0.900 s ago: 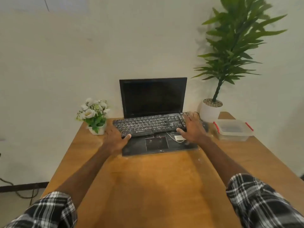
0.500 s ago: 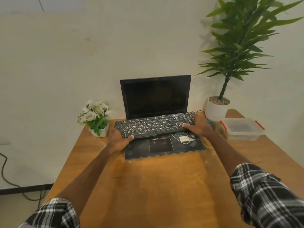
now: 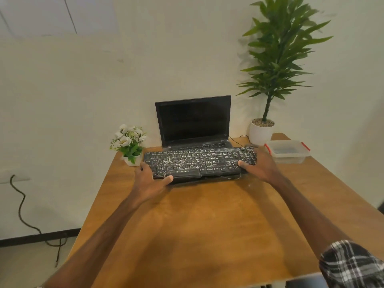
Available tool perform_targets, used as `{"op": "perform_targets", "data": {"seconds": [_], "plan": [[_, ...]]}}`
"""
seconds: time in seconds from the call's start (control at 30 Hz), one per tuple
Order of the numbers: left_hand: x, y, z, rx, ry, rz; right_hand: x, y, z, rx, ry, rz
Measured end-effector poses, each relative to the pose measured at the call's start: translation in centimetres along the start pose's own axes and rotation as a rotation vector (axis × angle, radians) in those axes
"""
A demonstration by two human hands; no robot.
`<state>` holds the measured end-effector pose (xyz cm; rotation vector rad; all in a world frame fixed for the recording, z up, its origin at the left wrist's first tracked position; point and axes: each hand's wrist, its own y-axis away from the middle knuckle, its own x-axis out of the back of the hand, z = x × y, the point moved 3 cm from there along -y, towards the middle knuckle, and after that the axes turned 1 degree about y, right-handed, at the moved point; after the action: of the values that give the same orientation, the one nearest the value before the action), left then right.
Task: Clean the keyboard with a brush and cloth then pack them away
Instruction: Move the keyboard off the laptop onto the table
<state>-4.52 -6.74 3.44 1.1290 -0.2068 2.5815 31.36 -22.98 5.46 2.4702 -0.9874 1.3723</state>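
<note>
Gripping black keyboard (image 3: 199, 161) at both ends, hands (image 3: 148, 180) (image 3: 261, 165), white-lettered keys, whitish smudges

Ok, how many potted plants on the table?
2: a small white-flowered plant in a white pot left of the black keyboard, and a tall leafy green plant in a white pot behind the clear plastic container.

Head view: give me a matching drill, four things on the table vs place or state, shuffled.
1 keyboard
2 laptop
3 flower pot
4 lidded container

A red clips, right of the keyboard
B gripped at both ends by left hand and right hand
C open, screen dark
D by the keyboard's left end

Pairs: 1-B, 2-C, 3-D, 4-A
</note>
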Motion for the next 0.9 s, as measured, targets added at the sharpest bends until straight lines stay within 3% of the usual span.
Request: {"op": "perform_targets", "data": {"seconds": [0.23,0.5,0.9], "plan": [[-3.4,2.7,-6.4,0.000,0.002,-0.078,2.1,7.0,2.1,-0.024,0.004,0.022],[-4.3,10.0,-2.9,0.028,-0.003,-0.241,1.2,10.0,5.0,-0.196,0.034,-0.087],[-4.8,9.7,-3.9,-0.025,-0.002,-0.117,0.1,9.2,3.2,-0.160,-0.037,-0.042]]}}
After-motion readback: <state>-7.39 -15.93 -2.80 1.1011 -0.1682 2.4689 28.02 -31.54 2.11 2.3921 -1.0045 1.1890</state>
